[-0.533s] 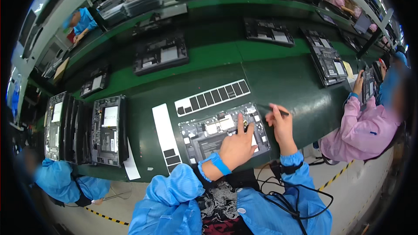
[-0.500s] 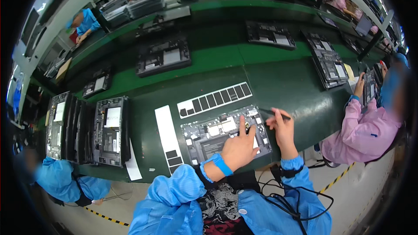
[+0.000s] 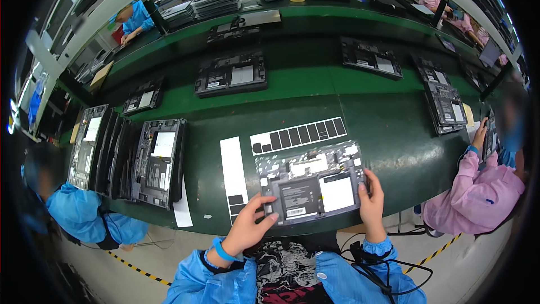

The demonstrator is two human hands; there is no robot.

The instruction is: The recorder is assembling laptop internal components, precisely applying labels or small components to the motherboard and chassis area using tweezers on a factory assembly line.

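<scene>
In front of me is an opened laptop base point(image 3: 310, 188), with a circuit board along its far side and a dark battery and a white panel nearer me. My left hand point(image 3: 250, 222) is closed on its left edge, the thumb below the fingers. My right hand point(image 3: 371, 200) grips the right edge between thumb and fingers. Whether a slim dark tool is still in the right hand cannot be made out. Just beyond the base lies a white strip of black stickers point(image 3: 299, 135). A second white strip point(image 3: 231, 163), mostly bare with a few black stickers, lies to its left.
Upright laptop bases point(image 3: 154, 163) stand packed together at the left. More bases point(image 3: 232, 73) lie on the green bench point(image 3: 304, 98) further off, with a stack point(image 3: 447, 107) at the right. A co-worker in pink point(image 3: 472, 191) sits at the right, one in blue point(image 3: 84, 208) at the left.
My left hand has left the middle of the laptop base for its left edge. My right hand has come onto the right edge. The white panel is uncovered, and the view has shifted.
</scene>
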